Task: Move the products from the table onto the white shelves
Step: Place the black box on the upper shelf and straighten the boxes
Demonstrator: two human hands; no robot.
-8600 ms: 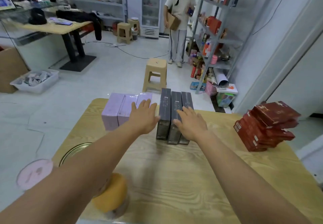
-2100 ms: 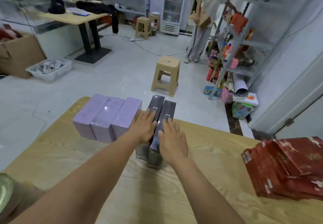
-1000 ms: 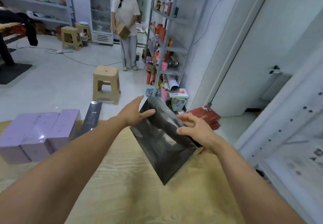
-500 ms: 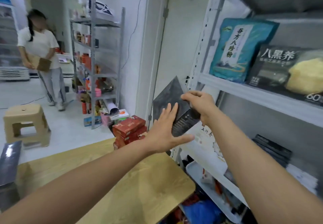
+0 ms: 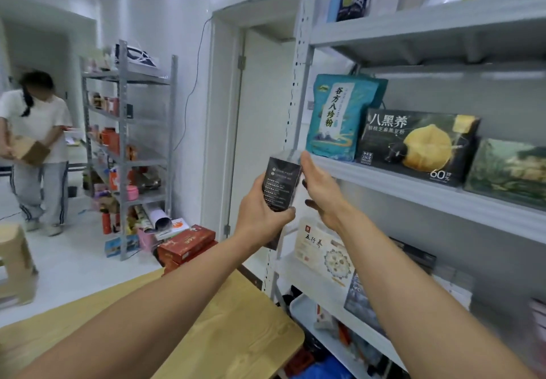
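The left hand grips the dark box by its lower end, fingers curled round it. The box is held upright in the air, just in front of the corner post of the white shelves, level with the middle shelf's edge. The right hand lies against the box's right side, fingers near straight, thumb up. Red boxes sit stacked at the far end of the wooden surface

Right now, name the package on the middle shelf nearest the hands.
The teal bag, leftmost, just above the right hand; the black box and green box sit farther right.
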